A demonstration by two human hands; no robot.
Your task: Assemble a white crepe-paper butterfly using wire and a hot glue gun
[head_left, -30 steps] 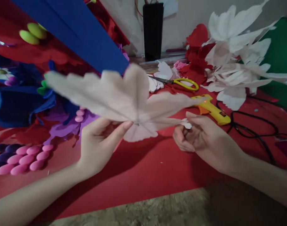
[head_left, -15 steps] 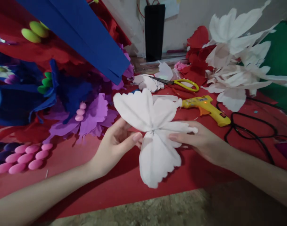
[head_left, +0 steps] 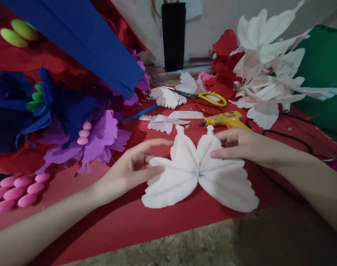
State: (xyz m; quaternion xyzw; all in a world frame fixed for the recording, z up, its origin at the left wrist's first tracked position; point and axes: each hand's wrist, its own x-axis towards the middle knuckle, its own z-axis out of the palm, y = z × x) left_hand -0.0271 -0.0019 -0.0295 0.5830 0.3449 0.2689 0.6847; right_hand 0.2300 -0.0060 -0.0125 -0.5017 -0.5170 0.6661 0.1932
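Observation:
A white fabric butterfly (head_left: 179, 184) with scalloped wings spreads out over the red table, its narrow tail tips pointing away from me. Dark thread shows at its centre, where the wings meet. My left hand (head_left: 132, 166) pinches the left wings, thumb on top and the other fingers partly hidden beneath. On the other side, my right hand (head_left: 240, 147) holds the upper right wing near its tip, the thumb lying on the cloth. Just behind the right hand lies a yellow glue gun (head_left: 225, 119) with an orange light lit.
Yellow-handled scissors (head_left: 211, 99) and white cut pieces (head_left: 161, 122) lie behind the butterfly. Pink oval pieces (head_left: 27, 199) sit at left, near purple fabric butterflies (head_left: 107, 133). Blue sheets (head_left: 102, 48) overhang upper left. A black phone (head_left: 174, 37) stands at the back; white butterflies (head_left: 268, 85) stack at right.
The white butterfly has been turned, so its tail tips now point away and its large wings spread toward me. Both hands have shifted their hold on it. The view has moved slightly right.

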